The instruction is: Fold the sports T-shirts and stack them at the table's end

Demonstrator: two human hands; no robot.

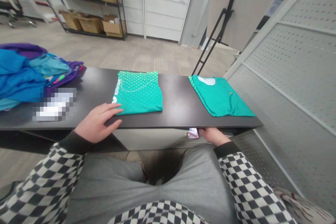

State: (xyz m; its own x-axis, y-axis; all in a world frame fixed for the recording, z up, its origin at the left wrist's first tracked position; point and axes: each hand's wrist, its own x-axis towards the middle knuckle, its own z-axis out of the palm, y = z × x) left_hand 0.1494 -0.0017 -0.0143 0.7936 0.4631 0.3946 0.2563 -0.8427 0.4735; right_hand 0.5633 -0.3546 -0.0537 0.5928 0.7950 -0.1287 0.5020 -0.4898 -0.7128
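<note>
At the table (178, 103) | left hand (97, 122) open, touching folded shirt (139, 92) | right hand (213, 135) unclear

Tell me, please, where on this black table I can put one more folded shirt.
The widest bare patch of the black table lies between the patterned green folded shirt and the plain teal folded shirt. The blue clothes pile crowds the left end.

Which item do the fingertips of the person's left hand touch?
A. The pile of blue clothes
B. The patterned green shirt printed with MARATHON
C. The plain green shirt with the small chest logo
B. The fingertips of the left hand rest on the lower left corner of the patterned green shirt.
</note>
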